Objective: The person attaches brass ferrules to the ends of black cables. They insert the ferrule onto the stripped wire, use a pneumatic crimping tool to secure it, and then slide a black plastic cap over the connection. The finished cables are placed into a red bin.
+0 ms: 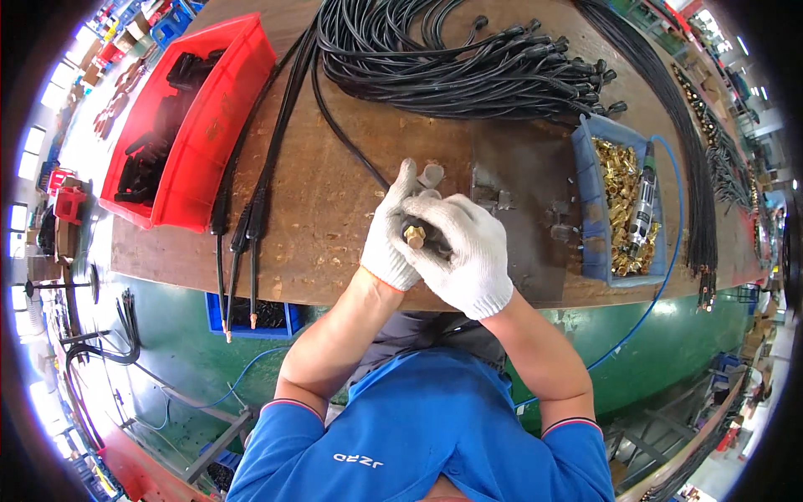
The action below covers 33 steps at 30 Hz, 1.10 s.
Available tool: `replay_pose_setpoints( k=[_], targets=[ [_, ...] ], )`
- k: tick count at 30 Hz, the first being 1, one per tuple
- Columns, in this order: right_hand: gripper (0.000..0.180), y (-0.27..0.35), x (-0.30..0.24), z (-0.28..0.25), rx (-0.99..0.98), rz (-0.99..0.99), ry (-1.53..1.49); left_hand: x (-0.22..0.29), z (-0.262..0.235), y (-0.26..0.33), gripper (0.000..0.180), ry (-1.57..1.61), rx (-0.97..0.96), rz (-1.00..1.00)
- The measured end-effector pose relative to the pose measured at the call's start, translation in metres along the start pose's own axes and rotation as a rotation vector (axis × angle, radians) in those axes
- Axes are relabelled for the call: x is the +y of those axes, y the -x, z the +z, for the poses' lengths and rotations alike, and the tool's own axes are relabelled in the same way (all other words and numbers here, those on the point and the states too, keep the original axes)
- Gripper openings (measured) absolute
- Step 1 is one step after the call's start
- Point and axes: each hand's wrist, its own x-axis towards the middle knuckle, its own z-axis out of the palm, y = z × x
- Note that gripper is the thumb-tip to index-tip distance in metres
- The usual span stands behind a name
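Observation:
My two hands, in white knit gloves, are together over the middle of the table near its front edge. My left hand (387,243) is closed around a black cable (347,144) that comes down from the far coil. Over and against it, my right hand (475,255) curls its fingers around the cable's black end piece. A brass fitting (415,237) pokes out between the hands, facing me. The gloves hide most of the end piece.
A red bin (213,125) of black parts stands at the left, beside several hanging cables (255,222). Across the back lies a big black cable bundle (485,84). At the right, a blue bin (595,209) of brass fittings holds a pneumatic tool (642,209) with a blue hose (682,217).

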Motion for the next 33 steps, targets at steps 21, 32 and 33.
replay_pose_setpoints(
  k=[21,32,33],
  targets=[
    [0.03,0.05,0.05,-0.03,-0.285,0.599,-0.477,0.042,0.046,0.155,0.031,-2.422,1.024,1.073],
    [0.028,0.04,0.037,-0.035,-0.323,0.419,-0.324,0.053,0.039,0.169,0.039,-2.251,1.122,0.572],
    [0.031,0.039,0.031,-0.038,-0.351,0.479,-0.349,0.041,0.04,0.158,0.037,-2.199,0.975,0.565]
  ],
)
